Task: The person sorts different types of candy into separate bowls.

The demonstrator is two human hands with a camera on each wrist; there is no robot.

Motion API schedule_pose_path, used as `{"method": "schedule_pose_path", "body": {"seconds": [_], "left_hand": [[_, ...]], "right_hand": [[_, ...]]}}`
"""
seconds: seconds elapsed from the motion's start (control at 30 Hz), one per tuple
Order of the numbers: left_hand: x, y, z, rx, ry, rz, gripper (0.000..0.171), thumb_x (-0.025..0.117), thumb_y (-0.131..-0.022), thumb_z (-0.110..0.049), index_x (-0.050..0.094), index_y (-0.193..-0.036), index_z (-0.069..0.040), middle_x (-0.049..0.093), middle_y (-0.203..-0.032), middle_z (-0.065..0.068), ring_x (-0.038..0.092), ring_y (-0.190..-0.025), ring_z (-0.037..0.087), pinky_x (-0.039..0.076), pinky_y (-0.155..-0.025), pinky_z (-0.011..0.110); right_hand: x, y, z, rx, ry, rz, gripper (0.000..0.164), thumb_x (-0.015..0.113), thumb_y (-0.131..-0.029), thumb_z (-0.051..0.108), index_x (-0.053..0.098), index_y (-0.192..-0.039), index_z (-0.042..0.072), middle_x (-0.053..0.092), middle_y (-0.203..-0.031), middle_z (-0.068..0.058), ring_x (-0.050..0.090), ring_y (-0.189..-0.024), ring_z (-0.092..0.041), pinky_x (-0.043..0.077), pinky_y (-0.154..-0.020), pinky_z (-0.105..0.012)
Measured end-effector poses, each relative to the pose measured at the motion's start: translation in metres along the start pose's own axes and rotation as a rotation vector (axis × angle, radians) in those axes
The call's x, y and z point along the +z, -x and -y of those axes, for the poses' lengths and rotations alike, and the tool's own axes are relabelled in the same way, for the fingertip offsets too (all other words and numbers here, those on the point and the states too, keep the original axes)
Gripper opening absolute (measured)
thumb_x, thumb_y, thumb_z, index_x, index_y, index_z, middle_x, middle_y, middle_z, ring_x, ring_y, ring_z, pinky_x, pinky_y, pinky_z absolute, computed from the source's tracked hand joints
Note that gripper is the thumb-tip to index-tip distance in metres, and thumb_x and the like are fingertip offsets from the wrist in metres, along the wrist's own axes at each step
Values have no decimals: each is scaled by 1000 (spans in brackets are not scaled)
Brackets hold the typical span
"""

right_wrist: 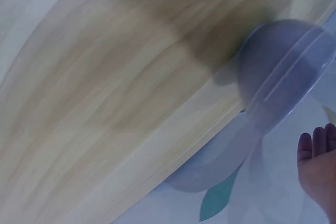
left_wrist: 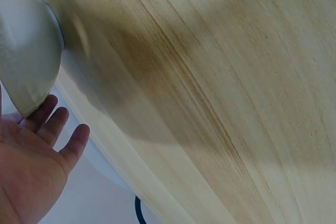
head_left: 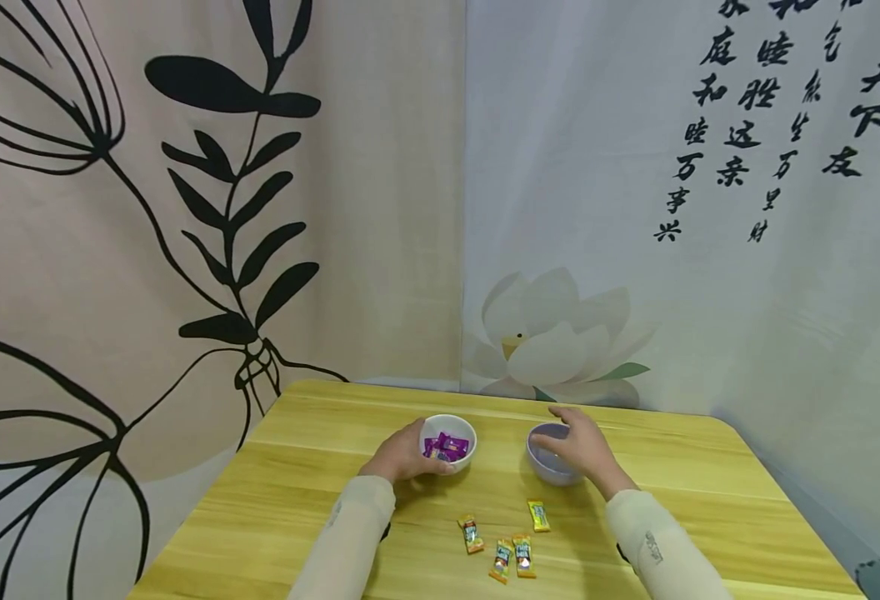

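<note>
A white bowl [head_left: 468, 427] holding several purple-wrapped candies [head_left: 447, 447] is at the table's middle. My left hand [head_left: 402, 454] holds this bowl at its left side, thumb along the near rim. In the left wrist view, fingertips [left_wrist: 47, 109] meet the edge of the white bowl [left_wrist: 31, 45]. To the right stands a translucent purple bowl [head_left: 552, 473]. My right hand [head_left: 584, 446] is spread over its right side, thumb above the opening. The right wrist view shows fingers [right_wrist: 318, 142] apart from the purple bowl [right_wrist: 286, 69].
Several small candies in yellow and orange wrappers lie nearer on the wooden table [head_left: 260, 517], among them a yellow one [head_left: 538, 515], a left one [head_left: 471, 534] and a close pair [head_left: 522, 556]. A printed curtain [head_left: 380, 208] hangs behind the table's far edge.
</note>
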State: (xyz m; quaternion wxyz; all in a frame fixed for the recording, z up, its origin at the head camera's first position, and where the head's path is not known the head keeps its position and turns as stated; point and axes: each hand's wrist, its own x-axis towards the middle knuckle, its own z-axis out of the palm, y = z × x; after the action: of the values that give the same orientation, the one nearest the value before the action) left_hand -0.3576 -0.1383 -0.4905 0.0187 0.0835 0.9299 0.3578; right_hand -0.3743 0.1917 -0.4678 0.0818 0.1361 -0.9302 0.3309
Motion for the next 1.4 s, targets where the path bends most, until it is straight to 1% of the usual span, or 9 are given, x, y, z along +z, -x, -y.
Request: {"method": "schedule_pose_path", "body": {"seconds": [0.13,0.3,0.6,0.7,0.87,0.93,1.2,1.3,1.4], "left_hand": [[-1,0,1,-4,2,0,94,92,-67,-44,48,-139,-4,62,-123,12,59,-108,28,46,-98,52],[0,-2,2,-5,-7,2,94,91,-66,-46,48,-139,-5,62,-122,11,59,-107,28,47,-98,53],[-1,-1,0,0,-49,30,99,89,-68,-49,43,-144,-4,59,-126,13,57,-112,32,46,-98,55],[-1,0,-2,-30,-82,43,110,87,-69,-52,34,-150,-1,52,-137,19,52,-121,38,42,-103,57],[-3,2,-2,-94,-118,33,127,84,-67,-61,17,-157,-3,31,-154,24,38,-134,49,35,-107,60],[-3,2,0,-79,-120,13,126,83,-68,-63,17,-158,-5,29,-156,23,36,-134,50,35,-107,61],[-11,15,5,110,-94,-52,102,77,-78,-58,32,-154,-8,35,-154,19,36,-138,43,32,-108,62],[-14,25,3,164,-69,-21,90,76,-82,-53,40,-150,-7,41,-149,18,40,-136,40,34,-108,59],[-12,37,-2,232,-73,47,76,75,-87,-45,47,-145,-5,47,-144,18,42,-134,39,35,-109,57]], "right_hand": [[-5,3,-15,-2,7,15,80,76,-86,42,45,-143,-5,47,-143,-27,40,-132,-48,34,-107,-61],[-8,9,-32,35,5,53,93,79,-82,42,36,-146,-11,41,-144,-33,38,-132,-51,34,-105,-63],[1,17,-48,121,-42,95,110,85,-74,45,27,-146,-13,32,-146,-35,34,-133,-51,33,-107,-64],[4,19,-50,134,-62,105,115,86,-72,47,23,-148,-12,26,-148,-35,31,-134,-51,33,-106,-64],[6,22,-51,154,-76,124,120,86,-70,50,20,-150,-12,24,-148,-35,31,-134,-52,33,-105,-65],[6,22,-52,160,-83,130,121,86,-70,50,20,-150,-11,24,-147,-35,33,-133,-52,33,-105,-65],[3,22,-52,159,-94,147,125,86,-70,52,16,-151,-13,20,-150,-35,29,-135,-55,32,-106,-66],[2,21,-52,161,-98,145,124,87,-70,51,17,-151,-13,21,-150,-35,30,-134,-55,32,-106,-66],[2,22,-52,171,-110,144,124,87,-70,51,18,-151,-12,21,-150,-35,31,-134,-54,32,-106,-65]]}}
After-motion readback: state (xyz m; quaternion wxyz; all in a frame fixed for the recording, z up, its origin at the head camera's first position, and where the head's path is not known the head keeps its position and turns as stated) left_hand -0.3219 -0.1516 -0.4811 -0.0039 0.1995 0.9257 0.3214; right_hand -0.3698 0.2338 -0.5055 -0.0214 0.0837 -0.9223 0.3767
